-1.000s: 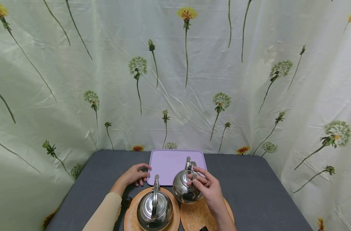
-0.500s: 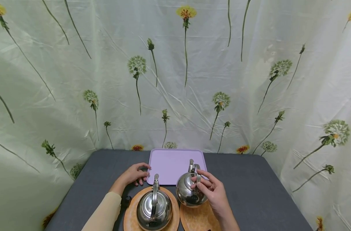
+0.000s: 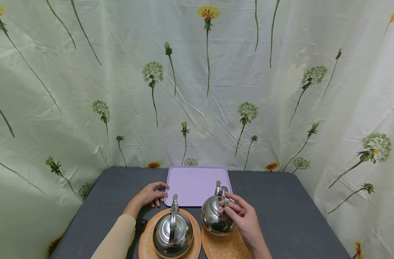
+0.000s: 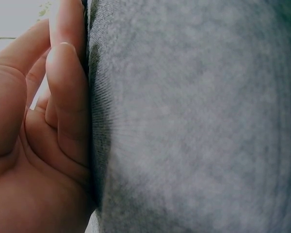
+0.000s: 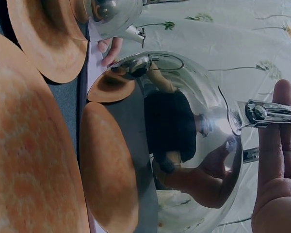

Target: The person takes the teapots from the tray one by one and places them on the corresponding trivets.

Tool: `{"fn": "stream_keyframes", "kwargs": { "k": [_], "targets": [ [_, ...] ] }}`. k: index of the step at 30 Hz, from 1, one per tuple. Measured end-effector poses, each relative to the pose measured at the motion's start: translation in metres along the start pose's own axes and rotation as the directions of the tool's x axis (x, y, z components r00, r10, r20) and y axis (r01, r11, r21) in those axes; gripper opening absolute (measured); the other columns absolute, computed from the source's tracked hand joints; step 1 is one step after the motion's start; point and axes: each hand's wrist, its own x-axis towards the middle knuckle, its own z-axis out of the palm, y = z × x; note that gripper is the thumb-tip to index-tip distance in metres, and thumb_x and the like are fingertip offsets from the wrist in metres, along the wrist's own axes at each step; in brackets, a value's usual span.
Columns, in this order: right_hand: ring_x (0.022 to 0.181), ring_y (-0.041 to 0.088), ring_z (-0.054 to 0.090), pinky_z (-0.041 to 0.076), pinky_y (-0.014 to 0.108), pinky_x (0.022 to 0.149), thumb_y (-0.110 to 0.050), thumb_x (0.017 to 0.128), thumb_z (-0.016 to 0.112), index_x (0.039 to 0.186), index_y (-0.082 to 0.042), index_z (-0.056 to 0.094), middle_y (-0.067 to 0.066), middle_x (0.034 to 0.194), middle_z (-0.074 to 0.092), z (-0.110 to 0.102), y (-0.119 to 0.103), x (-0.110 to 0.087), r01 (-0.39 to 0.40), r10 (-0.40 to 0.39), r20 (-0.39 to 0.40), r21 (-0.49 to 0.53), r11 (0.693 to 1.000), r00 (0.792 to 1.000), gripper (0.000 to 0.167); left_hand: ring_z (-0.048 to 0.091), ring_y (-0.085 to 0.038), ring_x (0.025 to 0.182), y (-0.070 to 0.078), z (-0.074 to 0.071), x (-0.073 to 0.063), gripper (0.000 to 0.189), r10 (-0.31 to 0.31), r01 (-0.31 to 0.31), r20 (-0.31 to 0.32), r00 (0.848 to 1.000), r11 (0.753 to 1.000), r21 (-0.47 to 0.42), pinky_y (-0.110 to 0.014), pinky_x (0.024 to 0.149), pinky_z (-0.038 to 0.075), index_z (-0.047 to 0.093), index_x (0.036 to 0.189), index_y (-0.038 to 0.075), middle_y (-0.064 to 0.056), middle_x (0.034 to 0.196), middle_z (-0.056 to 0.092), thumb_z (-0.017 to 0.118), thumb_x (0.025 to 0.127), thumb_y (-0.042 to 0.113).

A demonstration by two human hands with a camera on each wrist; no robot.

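Note:
My right hand (image 3: 245, 217) grips the top handle of a shiny steel kettle (image 3: 213, 219), its spout pointing away toward the tray. In the right wrist view this kettle (image 5: 184, 141) is close over a round orange mat (image 5: 29, 141), and the mat is mirrored in its side. A second steel kettle (image 3: 164, 233) stands on the left orange mat (image 3: 146, 239), handle up. My left hand (image 3: 148, 194) rests on the table with loosely bent fingers, fingertips right at the left rim of a lilac tray (image 3: 192, 183). The left wrist view shows thumb and fingers (image 4: 68, 92) beside grey cloth.
The dark grey table (image 3: 281, 212) extends right of the kettles. A small black object (image 3: 141, 225) lies left of the left mat. Behind the table hangs a pale curtain (image 3: 197, 108) with a dandelion print.
My right hand has drawn the kettle back toward me and slightly right, from the tray's near edge to over the right mat. My left hand stays where it was.

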Motion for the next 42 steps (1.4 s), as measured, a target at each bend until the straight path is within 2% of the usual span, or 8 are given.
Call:
{"fn": "stream_keyframes", "kwargs": {
  "k": [8, 15, 21, 25, 28, 33, 36, 42],
  "targets": [
    [0.09, 0.011, 0.079, 0.061, 0.024, 0.089, -0.005, 0.101, 0.067, 0.148, 0.013, 0.048, -0.002, 0.109, 0.082, -0.003, 0.003, -0.002, -0.005, 0.006, -0.013, 0.008, 1.0, 1.0, 0.053, 0.063, -0.011, 0.051, -0.001, -0.004, 0.0, 0.038, 0.002, -0.002, 0.0, 1.0, 1.0, 0.008, -0.026, 0.047, 0.049, 0.065, 0.137, 0.01, -0.003, 0.074, 0.07, 0.072, 0.101, 0.02],
    [0.089, 0.012, 0.079, 0.062, 0.025, 0.087, -0.005, 0.1, 0.069, 0.143, 0.001, 0.059, -0.001, 0.108, 0.082, -0.006, 0.004, -0.004, -0.025, 0.025, -0.037, 0.01, 1.0, 0.999, 0.044, 0.063, -0.011, 0.051, 0.0, -0.004, 0.001, 0.036, -0.002, 0.002, -0.008, 1.0, 1.0, 0.019, -0.026, 0.047, 0.049, 0.066, 0.136, 0.012, -0.002, 0.073, 0.07, 0.072, 0.101, 0.02],
    [0.089, 0.011, 0.079, 0.062, 0.024, 0.086, -0.006, 0.101, 0.069, 0.147, 0.011, 0.051, -0.003, 0.109, 0.082, -0.012, 0.005, -0.007, -0.06, 0.059, -0.025, -0.02, 0.998, 0.998, 0.053, 0.063, -0.011, 0.051, -0.001, -0.003, 0.002, 0.038, 0.002, -0.003, 0.008, 1.0, 1.0, 0.008, -0.026, 0.047, 0.049, 0.065, 0.137, 0.011, -0.002, 0.074, 0.07, 0.072, 0.101, 0.021],
    [0.09, 0.012, 0.079, 0.062, 0.025, 0.087, -0.008, 0.101, 0.069, 0.147, 0.008, 0.053, -0.003, 0.109, 0.082, -0.015, 0.004, -0.01, -0.086, 0.085, -0.029, -0.028, 0.996, 0.996, 0.051, 0.063, -0.011, 0.051, -0.001, -0.002, 0.002, 0.037, 0.004, -0.004, 0.003, 1.0, 1.0, 0.015, -0.026, 0.047, 0.049, 0.065, 0.136, 0.011, -0.002, 0.074, 0.07, 0.072, 0.101, 0.021],
    [0.09, 0.012, 0.079, 0.062, 0.025, 0.087, -0.007, 0.1, 0.069, 0.144, 0.001, 0.058, -0.002, 0.108, 0.082, -0.017, 0.004, -0.012, -0.082, 0.081, -0.034, -0.028, 0.996, 0.996, 0.046, 0.063, -0.011, 0.051, 0.0, -0.001, 0.001, 0.037, 0.004, -0.004, -0.002, 1.0, 1.0, 0.012, -0.026, 0.047, 0.049, 0.066, 0.136, 0.012, -0.002, 0.074, 0.07, 0.072, 0.101, 0.021],
    [0.09, 0.011, 0.079, 0.062, 0.025, 0.086, -0.007, 0.101, 0.068, 0.143, -0.002, 0.06, -0.004, 0.109, 0.082, -0.022, 0.005, -0.015, -0.08, 0.079, -0.026, -0.016, 0.997, 0.997, 0.043, 0.062, -0.011, 0.051, 0.0, -0.001, 0.0, 0.036, 0.001, -0.001, -0.002, 1.0, 1.0, 0.014, -0.026, 0.047, 0.049, 0.066, 0.136, 0.012, -0.002, 0.074, 0.069, 0.072, 0.101, 0.02],
    [0.09, 0.011, 0.079, 0.062, 0.025, 0.085, -0.007, 0.102, 0.068, 0.145, 0.004, 0.056, -0.004, 0.11, 0.082, -0.025, 0.007, -0.017, -0.08, 0.08, -0.019, -0.011, 0.997, 0.997, 0.046, 0.062, -0.011, 0.051, 0.0, 0.0, -0.001, 0.037, -0.006, 0.006, 0.003, 1.0, 1.0, 0.015, -0.025, 0.047, 0.049, 0.065, 0.137, 0.012, -0.002, 0.074, 0.069, 0.072, 0.101, 0.021],
    [0.091, 0.012, 0.079, 0.061, 0.024, 0.088, -0.006, 0.104, 0.065, 0.146, 0.006, 0.054, -0.005, 0.111, 0.082, -0.032, 0.01, -0.021, -0.067, 0.067, 0.012, -0.004, 0.998, 0.998, 0.045, 0.062, -0.011, 0.051, 0.001, 0.0, -0.001, 0.037, -0.002, 0.002, -0.001, 1.0, 1.0, 0.015, -0.026, 0.046, 0.048, 0.066, 0.137, 0.012, -0.002, 0.074, 0.069, 0.072, 0.101, 0.02]
  ]
}}
